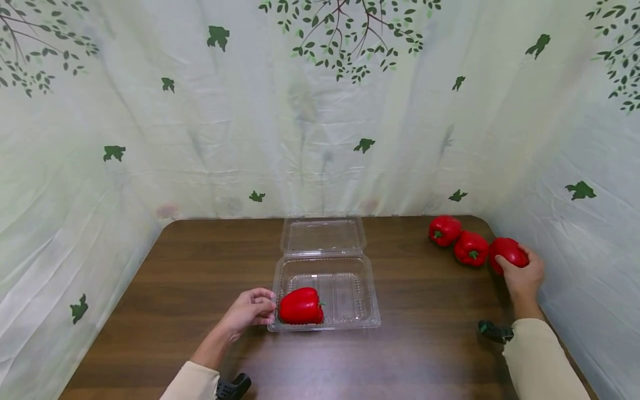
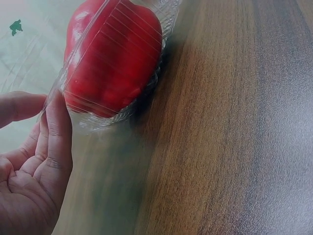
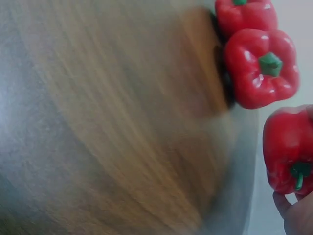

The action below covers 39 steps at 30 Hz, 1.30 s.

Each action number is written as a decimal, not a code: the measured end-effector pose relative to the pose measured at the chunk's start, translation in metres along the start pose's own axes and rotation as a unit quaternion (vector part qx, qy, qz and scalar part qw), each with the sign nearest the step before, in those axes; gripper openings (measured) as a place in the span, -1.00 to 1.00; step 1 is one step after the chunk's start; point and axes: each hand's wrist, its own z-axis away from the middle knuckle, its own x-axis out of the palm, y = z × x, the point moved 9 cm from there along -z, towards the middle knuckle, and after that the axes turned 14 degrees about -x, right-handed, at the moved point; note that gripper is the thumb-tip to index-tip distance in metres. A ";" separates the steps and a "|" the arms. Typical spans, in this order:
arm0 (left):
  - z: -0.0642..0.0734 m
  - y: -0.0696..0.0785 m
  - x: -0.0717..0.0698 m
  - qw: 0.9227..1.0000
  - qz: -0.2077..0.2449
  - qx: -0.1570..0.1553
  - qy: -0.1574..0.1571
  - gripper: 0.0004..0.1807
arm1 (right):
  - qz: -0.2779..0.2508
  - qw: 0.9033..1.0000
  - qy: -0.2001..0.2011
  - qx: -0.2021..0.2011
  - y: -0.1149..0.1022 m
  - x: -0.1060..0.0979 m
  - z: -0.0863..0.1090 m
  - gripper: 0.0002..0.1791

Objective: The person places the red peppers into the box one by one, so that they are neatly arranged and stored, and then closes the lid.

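A clear plastic clamshell container (image 1: pixel 345 326) stands on the table with its lid folded back. One red bell pepper (image 1: pixel 300 306) lies on its side in the container's left part. My left hand (image 1: pixel 251 307) pinches the container's left rim between thumb and fingers, as the left wrist view shows beside the pepper (image 2: pixel 115 58). At the table's right edge my right hand (image 1: pixel 525 273) grips another red bell pepper (image 1: pixel 508 253). In the right wrist view this pepper (image 3: pixel 288 147) shows its green stem, and only part of the hand is in sight.
Two more red bell peppers, a nearer one (image 1: pixel 471 248) and a farther one (image 1: pixel 444 230), sit to the left of the gripped pepper. The brown wooden table (image 1: pixel 200 272) is bordered by a pale curtain (image 1: pixel 230 139) with leaf prints at the back and sides.
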 end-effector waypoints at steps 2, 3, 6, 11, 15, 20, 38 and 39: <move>0.000 0.000 0.000 1.000 0.001 0.001 0.001 -0.78 | -0.006 1.000 0.010 0.005 -0.002 -0.003 -0.001 -0.29; 0.000 0.001 -0.001 1.000 0.001 0.002 0.001 -0.78 | -0.012 1.000 0.015 0.010 -0.003 -0.005 -0.001 -0.29; 0.000 0.001 -0.001 1.000 0.001 0.002 0.002 -0.79 | -0.028 0.999 0.021 0.027 -0.006 -0.007 -0.001 -0.30; 0.002 0.002 -0.001 1.000 0.000 0.000 0.004 -0.79 | -0.070 0.996 0.015 0.049 -0.017 -0.004 0.000 -0.29; 0.002 0.003 -0.002 1.000 0.000 0.000 0.004 -0.79 | -0.078 0.996 -0.009 0.041 -0.035 0.002 0.000 -0.28; 0.001 0.002 -0.001 1.000 0.001 -0.001 0.002 -0.78 | -0.077 0.996 -0.042 0.013 -0.059 0.012 0.001 -0.21; -0.001 -0.002 0.000 1.000 0.010 0.002 -0.002 -0.78 | -0.078 0.979 -0.151 -0.115 -0.116 0.051 0.024 -0.15; -0.001 -0.002 0.000 1.000 0.010 0.001 -0.001 -0.78 | -0.081 0.977 -0.155 -0.123 -0.119 0.052 0.025 -0.16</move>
